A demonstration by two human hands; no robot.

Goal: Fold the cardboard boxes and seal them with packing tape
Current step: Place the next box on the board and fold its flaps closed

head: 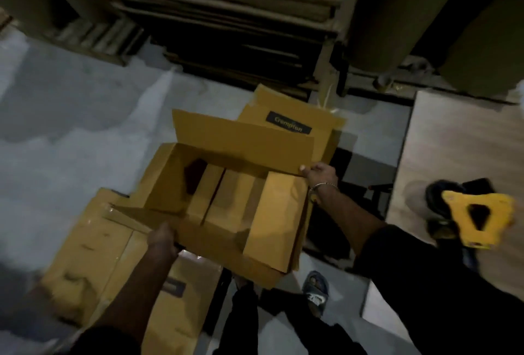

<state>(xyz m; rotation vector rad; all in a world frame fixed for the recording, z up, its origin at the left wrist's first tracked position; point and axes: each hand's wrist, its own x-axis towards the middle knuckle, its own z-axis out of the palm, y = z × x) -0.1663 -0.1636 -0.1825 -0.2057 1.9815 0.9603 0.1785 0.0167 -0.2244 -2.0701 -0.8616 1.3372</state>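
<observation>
In the middle of the frame an open box (226, 193) of smooth yellow-brown cardboard is held above the grey floor (71, 133). The left hand (161, 237) grips its near edge, and the right hand (319, 174) pinches the far flap's corner. At the right edge lies a yellow tape dispenser (479, 214).

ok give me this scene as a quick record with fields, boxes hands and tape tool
open box: held up, flaps open
left hand: holds near edge
right hand: pinches far flap corner
taped box: on floor, below left
labelled box: behind open box
tape dispenser: yellow, on wooden surface, untouched
</observation>
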